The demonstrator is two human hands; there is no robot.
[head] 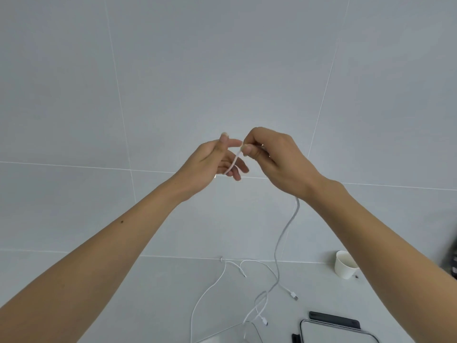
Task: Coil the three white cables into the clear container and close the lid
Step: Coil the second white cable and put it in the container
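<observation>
Both hands are raised high in front of the tiled wall. My right hand (274, 159) pinches one end of a white cable (284, 231), which hangs down from under that wrist to the table. The cable's short end crosses the palm of my left hand (212, 162), whose fingers are spread and loosely curled around it. Two other white cables (222, 276) lie loose on the table below, their plugs showing. The clear container (249, 330) stands at the bottom edge, open. Its lid (338, 330) lies to the right, with a dark clip.
A white paper cup (345, 264) stands at the back right of the pale table (153, 293). A dark object (452, 258) is at the right edge. The tiled wall (222, 70) rises right behind the table.
</observation>
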